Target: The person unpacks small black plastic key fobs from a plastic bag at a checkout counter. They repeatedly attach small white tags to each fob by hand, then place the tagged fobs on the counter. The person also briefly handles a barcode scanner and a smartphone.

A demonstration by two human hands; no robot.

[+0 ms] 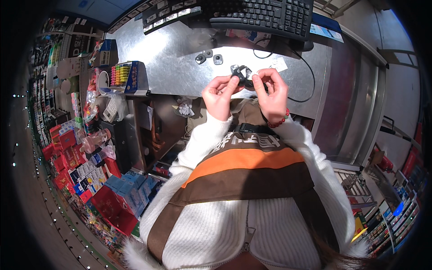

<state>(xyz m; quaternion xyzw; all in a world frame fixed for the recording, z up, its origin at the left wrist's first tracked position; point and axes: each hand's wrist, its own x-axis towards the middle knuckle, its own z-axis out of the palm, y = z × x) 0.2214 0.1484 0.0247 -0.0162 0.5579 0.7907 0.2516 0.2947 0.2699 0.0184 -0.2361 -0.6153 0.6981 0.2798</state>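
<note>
Above the front edge of the steel counter (153, 81), my two hands meet over a small cluster of black plastic pieces (241, 73) with a pale patch among them. My left hand (220, 93) pinches the cluster from the left, thumb against the fingers. From the other side, my right hand (272, 92) closes thumb and fingers on the same black pieces. What exactly they are is partly hidden by my fingertips. Several loose black rounded tags (218, 59), each with a dot in the middle, lie on the counter just beyond my left hand.
A black keyboard (261, 15) stands at the back, with a thin black cable (313, 78) curving down on the right. A white slip of paper (278, 64) lies beyond my right hand. Left are a blue display box (134, 75) and a crumpled-paper bin (184, 107) below the counter.
</note>
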